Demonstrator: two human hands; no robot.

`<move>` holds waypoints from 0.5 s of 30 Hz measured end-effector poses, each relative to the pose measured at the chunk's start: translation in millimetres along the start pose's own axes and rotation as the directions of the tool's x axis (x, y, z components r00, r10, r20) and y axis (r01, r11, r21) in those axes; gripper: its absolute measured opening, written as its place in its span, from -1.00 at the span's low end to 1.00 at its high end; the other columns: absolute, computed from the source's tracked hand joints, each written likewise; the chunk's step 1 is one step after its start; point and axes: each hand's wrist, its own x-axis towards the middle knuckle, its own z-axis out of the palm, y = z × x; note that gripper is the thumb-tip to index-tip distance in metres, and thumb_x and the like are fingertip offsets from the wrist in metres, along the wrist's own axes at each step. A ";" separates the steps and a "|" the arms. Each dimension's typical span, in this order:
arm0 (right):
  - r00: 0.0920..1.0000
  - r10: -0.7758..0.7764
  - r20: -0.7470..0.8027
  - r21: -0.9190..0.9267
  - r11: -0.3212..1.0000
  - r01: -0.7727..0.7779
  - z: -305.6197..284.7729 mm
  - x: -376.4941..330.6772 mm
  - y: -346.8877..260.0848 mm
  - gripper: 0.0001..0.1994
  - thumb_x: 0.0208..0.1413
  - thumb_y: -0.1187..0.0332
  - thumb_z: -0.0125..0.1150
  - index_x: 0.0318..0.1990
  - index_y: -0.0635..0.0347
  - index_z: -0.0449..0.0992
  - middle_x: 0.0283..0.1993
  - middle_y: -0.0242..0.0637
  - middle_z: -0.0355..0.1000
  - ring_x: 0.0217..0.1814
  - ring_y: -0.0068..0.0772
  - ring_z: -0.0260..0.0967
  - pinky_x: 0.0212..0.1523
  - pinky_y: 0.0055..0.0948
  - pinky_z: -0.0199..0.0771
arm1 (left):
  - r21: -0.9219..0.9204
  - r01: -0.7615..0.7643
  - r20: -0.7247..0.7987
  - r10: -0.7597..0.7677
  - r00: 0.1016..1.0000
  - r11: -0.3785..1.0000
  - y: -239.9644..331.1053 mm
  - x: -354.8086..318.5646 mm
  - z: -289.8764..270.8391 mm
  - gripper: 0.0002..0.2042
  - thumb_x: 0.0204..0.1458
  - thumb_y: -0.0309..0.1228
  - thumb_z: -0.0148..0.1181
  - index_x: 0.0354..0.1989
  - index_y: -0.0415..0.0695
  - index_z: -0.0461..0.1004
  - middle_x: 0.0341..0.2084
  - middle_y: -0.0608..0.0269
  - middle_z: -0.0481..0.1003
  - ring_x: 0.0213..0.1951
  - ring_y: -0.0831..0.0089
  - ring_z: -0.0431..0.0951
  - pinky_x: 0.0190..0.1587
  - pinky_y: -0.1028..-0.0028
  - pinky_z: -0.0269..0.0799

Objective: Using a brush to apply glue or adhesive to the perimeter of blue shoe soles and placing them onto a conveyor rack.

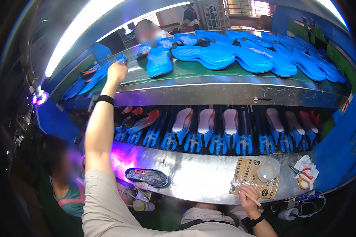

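My left arm reaches far forward to the green upper belt (134, 81). There my left hand (117, 72) has its fingers closed on a blue shoe sole (121, 59), mostly hidden by the hand. Low on the right, my right hand (249, 203) grips a thin brush (245, 192) with a wooden handle, its tip over a piece of brown printed cardboard (245, 173). A translucent plastic cup (268, 170) of whitish liquid stands on that cardboard. On the metal ledge to the left lies a dark shoe upper (147, 177), its sole side not clearly visible.
Many blue soles (203, 57) lie along the belt. Below it, a rack (213, 138) carries several shoe uppers on blue holders. Yellow-handled scissors (303, 181) rest on white paper (308, 168) at the right. A co-worker (63, 173) sits at left; another person (148, 33) is beyond the belt.
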 end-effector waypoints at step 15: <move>0.998 -0.057 0.031 -0.002 0.998 0.057 0.1 3.5 4.2 -0.78 0.00 0.55 0.28 -0.16 0.32 0.65 -0.32 -0.08 0.54 -0.32 -0.07 0.51 -0.27 -0.26 0.53 | 0.362 -0.358 0.129 0.334 0.934 0.861 -47.6 7.8 7.6 -0.69 0.10 -0.52 0.05 0.00 -0.17 0.59 -0.01 -0.16 0.56 0.10 -0.06 0.53 0.18 0.08 0.44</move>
